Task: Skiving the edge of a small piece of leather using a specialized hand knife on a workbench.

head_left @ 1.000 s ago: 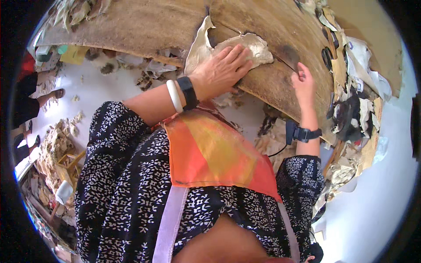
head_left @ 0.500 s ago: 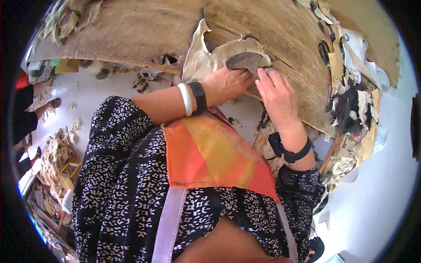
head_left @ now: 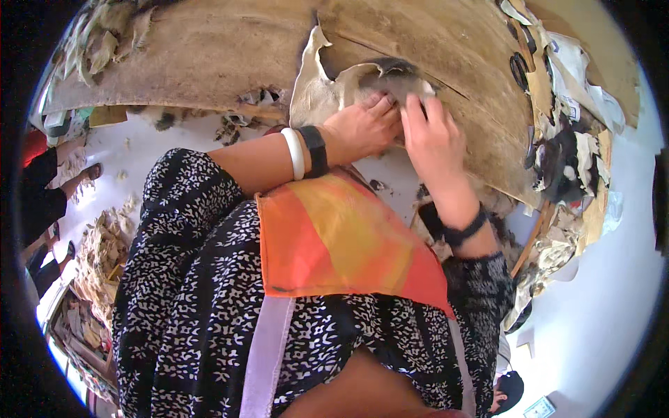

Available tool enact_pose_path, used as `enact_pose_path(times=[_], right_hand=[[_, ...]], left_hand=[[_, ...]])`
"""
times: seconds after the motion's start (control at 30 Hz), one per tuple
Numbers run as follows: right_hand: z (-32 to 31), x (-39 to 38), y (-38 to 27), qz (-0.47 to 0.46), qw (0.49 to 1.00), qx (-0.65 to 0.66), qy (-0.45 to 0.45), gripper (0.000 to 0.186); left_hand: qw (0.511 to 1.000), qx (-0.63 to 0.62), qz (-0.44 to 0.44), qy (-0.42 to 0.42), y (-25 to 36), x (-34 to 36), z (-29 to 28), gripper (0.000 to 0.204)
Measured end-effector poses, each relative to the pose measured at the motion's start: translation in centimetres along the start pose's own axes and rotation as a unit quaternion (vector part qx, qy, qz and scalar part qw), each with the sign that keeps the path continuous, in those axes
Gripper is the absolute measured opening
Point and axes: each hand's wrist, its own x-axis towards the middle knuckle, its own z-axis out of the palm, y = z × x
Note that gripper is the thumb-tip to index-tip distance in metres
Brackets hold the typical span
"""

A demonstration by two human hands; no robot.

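Observation:
A pale animal hide point(head_left: 311, 94) with a dark furry edge lies across the near edge of the worn brown board point(head_left: 230, 66). Its left end rises to a narrow point. My left hand point(head_left: 366, 127), with a white bangle and a black band on its wrist, is curled onto the near edge of the hide. Right beside it, my right hand point(head_left: 435, 136) has its fingers bent together at the hide. Whatever they pinch is hidden. Between and beyond my fingertips, a grey patch point(head_left: 394, 87) is smeared by motion.
Fur scraps point(head_left: 104, 45) lie at the board's far left. Black-handled scissors point(head_left: 519, 70) and hide offcuts point(head_left: 564, 167) line its right end. On the floor at left are a fur heap point(head_left: 101, 261) and another person's legs point(head_left: 49, 202). An orange-yellow apron point(head_left: 348, 237) covers my lap.
The grey-brown half-round piece between my hands has gone from clear to blurred. My right hand has shifted slightly, its fingers now more bent. My left hand stays on the hide.

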Motion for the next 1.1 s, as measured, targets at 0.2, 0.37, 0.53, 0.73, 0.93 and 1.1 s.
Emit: enact_pose_path(times=[0.2, 0.37, 0.53, 0.73, 0.93, 1.1], right_hand=[[0.7, 2.1, -0.1, -0.006, 0.997, 0.067, 0.035, 0.020], [0.2, 1.0, -0.5, -0.007, 0.999, 0.041, 0.024, 0.020], [2.0, 2.9, 1.0, 0.006, 0.998, 0.048, 0.036, 0.018], [-2.7, 2.6, 3.0, 0.056, 0.982, 0.176, 0.034, 0.024], [-4.1, 0.4, 2.9, 0.002, 0.995, 0.097, -0.014, 0.022], [-3.7, -1.4, 1.5, -0.018, 0.999, 0.049, -0.015, 0.025]], left_hand=[[0.996, 0.078, 0.001, 0.049, -0.2, -1.2, 0.6, 0.041], [0.989, -0.106, -0.045, -0.092, -0.9, -0.8, -0.7, 0.046], [0.998, 0.064, 0.008, 0.011, -1.1, 0.5, 0.5, 0.048], [0.996, -0.030, -0.053, 0.067, -1.5, 1.4, -2.0, 0.065], [0.999, 0.012, -0.034, 0.034, -0.5, 1.1, -1.3, 0.051], [1.000, 0.003, 0.011, 0.003, 0.2, 0.0, -1.0, 0.041]])
